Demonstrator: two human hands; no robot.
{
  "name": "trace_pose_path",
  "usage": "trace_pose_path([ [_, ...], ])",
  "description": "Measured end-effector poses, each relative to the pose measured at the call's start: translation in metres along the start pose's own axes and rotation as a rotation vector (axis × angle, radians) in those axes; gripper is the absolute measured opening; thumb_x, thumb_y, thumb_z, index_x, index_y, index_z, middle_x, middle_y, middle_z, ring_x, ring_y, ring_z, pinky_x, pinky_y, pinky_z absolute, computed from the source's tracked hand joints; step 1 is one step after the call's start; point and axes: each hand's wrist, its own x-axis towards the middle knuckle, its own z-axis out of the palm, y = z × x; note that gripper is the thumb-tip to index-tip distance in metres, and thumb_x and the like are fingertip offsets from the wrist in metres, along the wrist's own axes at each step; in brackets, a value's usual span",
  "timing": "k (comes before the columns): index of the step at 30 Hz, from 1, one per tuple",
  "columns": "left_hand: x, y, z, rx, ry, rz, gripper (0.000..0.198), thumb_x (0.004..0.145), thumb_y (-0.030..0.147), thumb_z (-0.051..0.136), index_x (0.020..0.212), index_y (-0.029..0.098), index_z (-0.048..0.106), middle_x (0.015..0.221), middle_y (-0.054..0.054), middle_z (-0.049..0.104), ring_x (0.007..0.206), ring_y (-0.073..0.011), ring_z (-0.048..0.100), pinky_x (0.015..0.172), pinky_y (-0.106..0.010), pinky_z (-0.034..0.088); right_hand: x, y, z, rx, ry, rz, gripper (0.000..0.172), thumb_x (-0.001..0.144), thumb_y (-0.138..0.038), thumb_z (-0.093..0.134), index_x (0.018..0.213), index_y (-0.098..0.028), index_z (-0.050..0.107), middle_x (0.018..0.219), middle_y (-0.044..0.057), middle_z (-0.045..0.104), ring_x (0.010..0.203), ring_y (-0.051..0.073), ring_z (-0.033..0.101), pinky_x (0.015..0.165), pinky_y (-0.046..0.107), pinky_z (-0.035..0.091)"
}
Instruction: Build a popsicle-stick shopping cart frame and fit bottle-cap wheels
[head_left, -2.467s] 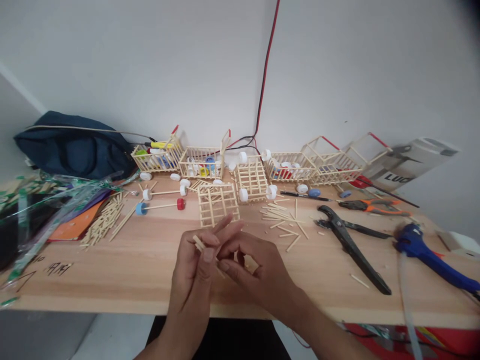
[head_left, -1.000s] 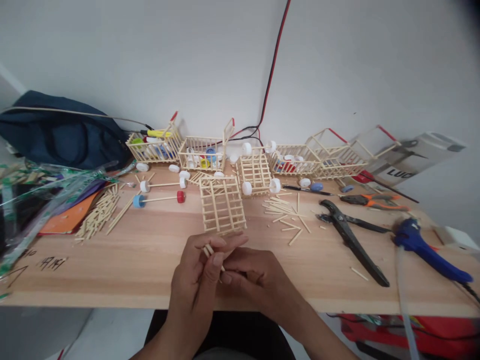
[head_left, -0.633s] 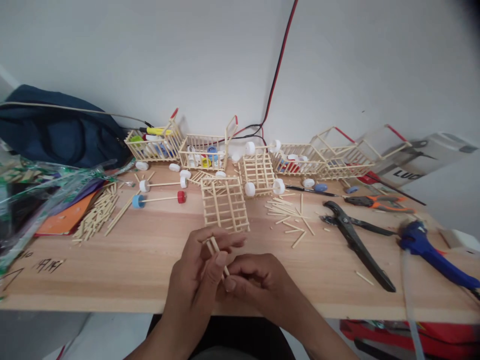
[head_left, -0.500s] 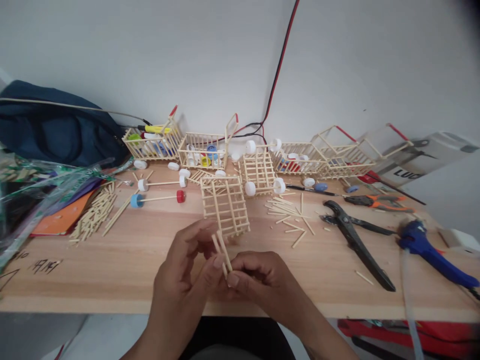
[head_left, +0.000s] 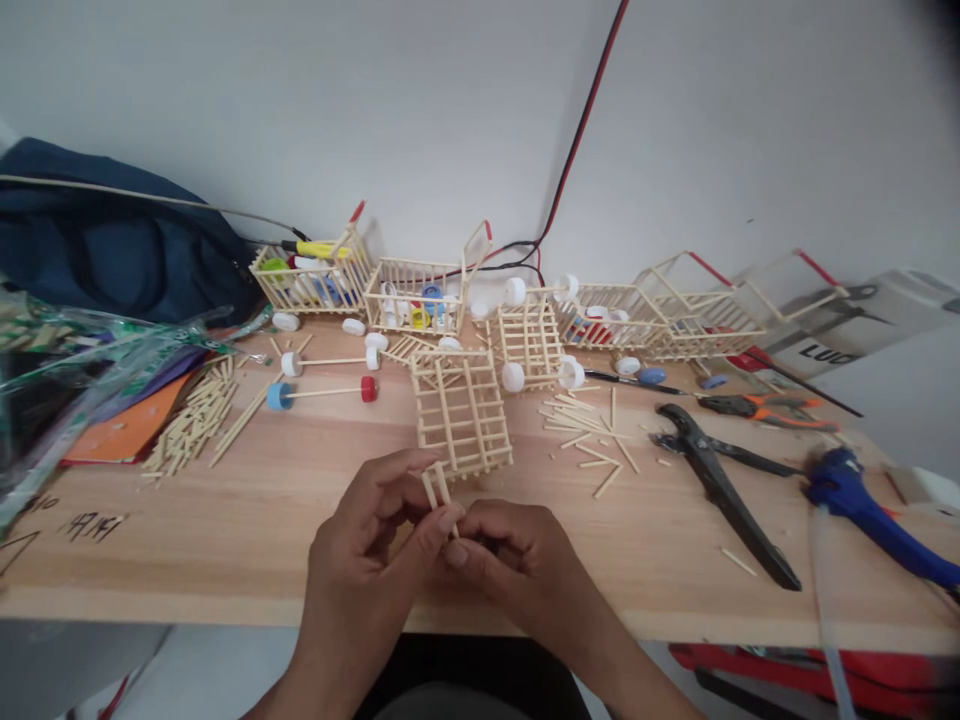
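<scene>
My left hand (head_left: 367, 560) and my right hand (head_left: 517, 565) meet over the near edge of the wooden table (head_left: 225, 520). Between their fingertips they pinch a pair of short wooden sticks (head_left: 436, 490), held upright and side by side. The left thumb and forefinger close on the sticks from the left, and the right thumb and forefinger grip their lower ends. Just beyond the hands lies a flat stick lattice frame (head_left: 461, 412).
Stick-built carts (head_left: 409, 295) with bottle caps line the wall. Loose sticks (head_left: 592, 435) lie centre right and a stick pile (head_left: 191, 430) at left. Black pliers (head_left: 720, 490), orange-handled cutters (head_left: 765, 408) and a blue glue gun (head_left: 870, 515) lie on the right. A dark bag (head_left: 112, 245) sits back left.
The sticks have turned from lying across my left fingers to standing upright between both hands. My hands have closed together and the view has shifted slightly left.
</scene>
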Motion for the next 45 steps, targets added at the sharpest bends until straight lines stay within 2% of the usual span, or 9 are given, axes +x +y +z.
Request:
trace_pose_path([
  [7, 0.0, -0.005, 0.0, -0.006, 0.005, 0.001, 0.031, 0.079, 0.027, 0.067, 0.109, 0.022, 0.06, 0.067, 0.004, 0.063, 0.06, -0.0097, 0.06, 0.058, -0.018, 0.048, -0.005, 0.005, 0.0, -0.073, 0.085, 0.038, 0.025, 0.089, -0.039, 0.056, 0.085, -0.018, 0.069, 0.075, 0.002, 0.066, 0.066, 0.012, 0.054, 0.061, 0.022, 0.04],
  [15, 0.005, -0.008, -0.005, -0.046, -0.149, -0.033, 0.03, 0.083, 0.03, 0.061, 0.111, 0.019, 0.056, 0.063, 0.004, 0.061, 0.057, -0.0111, 0.06, 0.058, -0.021, 0.048, -0.012, 0.004, 0.001, -0.051, 0.043, 0.049, 0.03, 0.089, -0.042, 0.054, 0.075, -0.017, 0.064, 0.064, -0.001, 0.056, 0.059, 0.01, 0.046, 0.056, 0.022, 0.035],
  [20, 0.001, 0.002, -0.001, -0.038, -0.097, -0.019, 0.034, 0.082, 0.025, 0.061, 0.115, 0.02, 0.054, 0.061, 0.007, 0.056, 0.055, -0.0085, 0.054, 0.058, -0.019, 0.044, -0.011, 0.003, 0.004, 0.083, 0.032, 0.063, 0.032, 0.089, -0.044, 0.055, 0.072, -0.016, 0.06, 0.063, -0.001, 0.055, 0.058, 0.009, 0.046, 0.056, 0.022, 0.035],
  [27, -0.002, 0.003, -0.003, 0.029, -0.096, 0.042, 0.035, 0.084, 0.027, 0.059, 0.119, 0.021, 0.056, 0.062, 0.007, 0.052, 0.058, -0.0092, 0.053, 0.059, -0.019, 0.043, -0.012, -0.001, 0.006, -0.066, 0.064, 0.027, 0.032, 0.09, -0.043, 0.054, 0.076, -0.016, 0.065, 0.064, -0.002, 0.055, 0.06, 0.01, 0.046, 0.057, 0.022, 0.035],
  [30, -0.001, 0.004, -0.006, 0.039, -0.091, 0.062, 0.035, 0.085, 0.029, 0.058, 0.119, 0.021, 0.058, 0.064, 0.005, 0.053, 0.059, -0.0096, 0.052, 0.059, -0.019, 0.043, -0.014, -0.003, 0.001, -0.196, 0.106, -0.042, 0.025, 0.09, -0.039, 0.056, 0.08, -0.019, 0.068, 0.068, -0.001, 0.06, 0.06, 0.01, 0.049, 0.056, 0.022, 0.036],
  [33, 0.002, 0.005, -0.011, 0.057, -0.055, 0.079, 0.037, 0.085, 0.03, 0.059, 0.121, 0.021, 0.058, 0.066, 0.004, 0.054, 0.059, -0.0095, 0.052, 0.06, -0.019, 0.044, -0.012, -0.006, -0.009, -0.42, 0.285, -0.228, 0.015, 0.089, -0.029, 0.056, 0.092, -0.022, 0.068, 0.078, 0.001, 0.063, 0.066, 0.012, 0.053, 0.059, 0.023, 0.04],
  [36, 0.009, -0.002, -0.021, 0.144, -0.028, 0.095, 0.039, 0.086, 0.032, 0.058, 0.124, 0.023, 0.057, 0.068, 0.004, 0.055, 0.059, -0.0095, 0.052, 0.062, -0.02, 0.044, -0.005, -0.01, -0.02, -0.676, 0.434, -0.437, 0.026, 0.087, -0.021, 0.056, 0.112, -0.024, 0.066, 0.096, 0.006, 0.062, 0.085, 0.017, 0.057, 0.073, 0.029, 0.046],
  [40, 0.022, -0.017, -0.044, 0.353, -0.069, 0.111, 0.046, 0.087, 0.034, 0.055, 0.131, 0.023, 0.052, 0.071, 0.004, 0.053, 0.061, -0.0103, 0.05, 0.057, -0.019, 0.04, 0.007, -0.012, -0.029, -0.859, 0.395, -0.56, 0.03, 0.087, -0.02, 0.058, 0.116, -0.024, 0.065, 0.109, 0.008, 0.059, 0.098, 0.02, 0.053, 0.08, 0.035, 0.046],
  [45, 0.037, -0.027, -0.064, 0.639, -0.091, 0.161, 0.041, 0.089, 0.035, 0.05, 0.128, 0.022, 0.05, 0.07, 0.004, 0.059, 0.059, -0.0122, 0.053, 0.061, -0.021, 0.041, 0.015, -0.005, -0.034, -0.841, 0.419, -0.588, 0.024, 0.087, -0.02, 0.058, 0.11, -0.023, 0.067, 0.109, 0.008, 0.059, 0.099, 0.02, 0.054, 0.081, 0.036, 0.047],
])
